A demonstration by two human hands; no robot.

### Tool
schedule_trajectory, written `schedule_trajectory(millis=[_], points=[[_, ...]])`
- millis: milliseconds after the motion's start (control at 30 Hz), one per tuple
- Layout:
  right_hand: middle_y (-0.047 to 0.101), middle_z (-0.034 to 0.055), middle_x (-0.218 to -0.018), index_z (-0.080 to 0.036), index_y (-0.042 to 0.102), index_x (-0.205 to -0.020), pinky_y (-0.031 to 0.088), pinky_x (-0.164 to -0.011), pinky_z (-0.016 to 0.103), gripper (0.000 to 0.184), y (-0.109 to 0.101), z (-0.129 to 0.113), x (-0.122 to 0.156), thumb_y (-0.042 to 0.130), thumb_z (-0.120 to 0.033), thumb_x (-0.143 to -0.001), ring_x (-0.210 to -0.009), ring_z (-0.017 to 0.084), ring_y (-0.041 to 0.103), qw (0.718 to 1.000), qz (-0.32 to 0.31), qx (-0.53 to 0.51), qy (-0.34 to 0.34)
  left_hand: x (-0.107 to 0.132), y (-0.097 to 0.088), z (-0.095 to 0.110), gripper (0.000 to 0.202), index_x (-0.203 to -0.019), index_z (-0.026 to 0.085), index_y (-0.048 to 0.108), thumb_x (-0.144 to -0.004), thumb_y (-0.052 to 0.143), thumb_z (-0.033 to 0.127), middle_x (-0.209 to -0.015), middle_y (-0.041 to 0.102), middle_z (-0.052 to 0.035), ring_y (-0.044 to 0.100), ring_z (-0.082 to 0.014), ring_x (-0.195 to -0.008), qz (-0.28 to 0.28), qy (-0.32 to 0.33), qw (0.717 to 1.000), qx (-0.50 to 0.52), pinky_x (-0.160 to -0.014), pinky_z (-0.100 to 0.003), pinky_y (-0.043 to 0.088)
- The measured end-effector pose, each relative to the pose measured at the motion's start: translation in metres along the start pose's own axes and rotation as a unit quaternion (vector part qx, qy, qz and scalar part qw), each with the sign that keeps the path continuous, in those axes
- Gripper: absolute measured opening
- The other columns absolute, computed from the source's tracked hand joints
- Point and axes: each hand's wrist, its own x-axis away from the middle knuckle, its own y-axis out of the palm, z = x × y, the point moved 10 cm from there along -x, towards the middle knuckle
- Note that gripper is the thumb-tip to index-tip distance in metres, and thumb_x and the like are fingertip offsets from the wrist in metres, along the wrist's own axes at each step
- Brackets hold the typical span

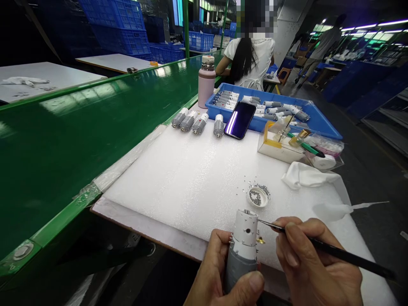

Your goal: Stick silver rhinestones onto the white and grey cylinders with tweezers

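My left hand (219,276) is wrapped round a small motor (242,248) with a grey body and a white perforated top, held upright at the bottom middle. My right hand (314,263) pinches black tweezers (334,253) whose tip touches the motor's white top. A small gold-coloured piece (260,240) shows beside the motor. Just beyond, a little white cap (258,196) full of tiny metal balls rests on the white foam pad (191,174), with several balls scattered around it.
Several grey motors (196,123) and a lit phone (239,120) lie at the pad's far edge. A blue tray (318,123) holds more motors, next to a pink bottle (206,81), a clear box (280,142) and a white cloth (306,175). A green conveyor (79,127) runs on the left. A person sits ahead.
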Motion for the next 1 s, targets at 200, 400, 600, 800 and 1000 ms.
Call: schedule_trajectory(millis=[200, 400, 600, 800, 1000], points=[[0.062, 0.0022, -0.074, -0.019, 0.061, -0.070, 0.042, -0.041, 0.017, 0.024, -0.002, -0.004, 0.004, 0.081, -0.028, -0.075, -0.049, 0.007, 0.051, 0.999, 0.033, 0.016, -0.017, -0.007, -0.009, -0.006, 0.044, -0.108, 0.024, 0.040, -0.084, 0.069, 0.047, -0.095, 0.056, -0.0024, 0.047, -0.0109, -0.071, 0.009, 0.055, 0.998, -0.034, -0.064, -0.030, 0.035], [0.064, 0.0024, -0.075, -0.019, 0.061, -0.070, 0.040, -0.040, 0.017, 0.022, 0.001, -0.006, 0.005, 0.081, -0.026, -0.075, -0.047, 0.006, 0.049, 0.999, 0.037, 0.010, -0.028, -0.004, -0.008, 0.005, 0.042, -0.106, 0.022, 0.040, -0.085, 0.070, 0.043, -0.103, 0.059, -0.0060, 0.050, -0.0138, -0.079, 0.030, 0.065, 0.996, -0.047, -0.075, -0.035, 0.037], [0.064, 0.0024, -0.077, -0.018, 0.060, -0.071, 0.040, -0.040, 0.017, 0.022, 0.005, -0.001, 0.002, 0.080, -0.027, -0.077, -0.047, 0.006, 0.048, 1.000, 0.010, -0.015, -0.011, -0.001, -0.006, 0.009, 0.040, -0.105, 0.022, 0.042, -0.085, 0.070, 0.042, -0.101, 0.060, -0.0062, 0.053, -0.0160, -0.083, 0.038, 0.058, 0.997, -0.036, -0.075, -0.035, 0.038], [0.063, 0.0013, -0.078, -0.019, 0.059, -0.071, 0.040, -0.042, 0.016, 0.023, 0.008, 0.003, 0.000, 0.078, -0.027, -0.079, -0.047, 0.005, 0.048, 1.000, -0.013, -0.019, -0.001, 0.000, -0.007, 0.006, 0.040, -0.104, 0.022, 0.042, -0.084, 0.071, 0.042, -0.105, 0.059, -0.0060, 0.051, -0.0128, -0.078, 0.041, 0.046, 0.998, -0.024, -0.070, -0.032, 0.038], [0.063, 0.0004, -0.077, -0.019, 0.058, -0.072, 0.039, -0.042, 0.015, 0.022, 0.011, 0.005, -0.001, 0.077, -0.027, -0.080, -0.048, 0.004, 0.048, 1.000, -0.016, -0.022, 0.001, -0.001, -0.007, 0.003, 0.041, -0.104, 0.022, 0.042, -0.083, 0.072, 0.042, -0.095, 0.059, -0.0028, 0.048, -0.0094, -0.068, 0.042, 0.035, 0.998, -0.006, -0.061, -0.027, 0.035]])
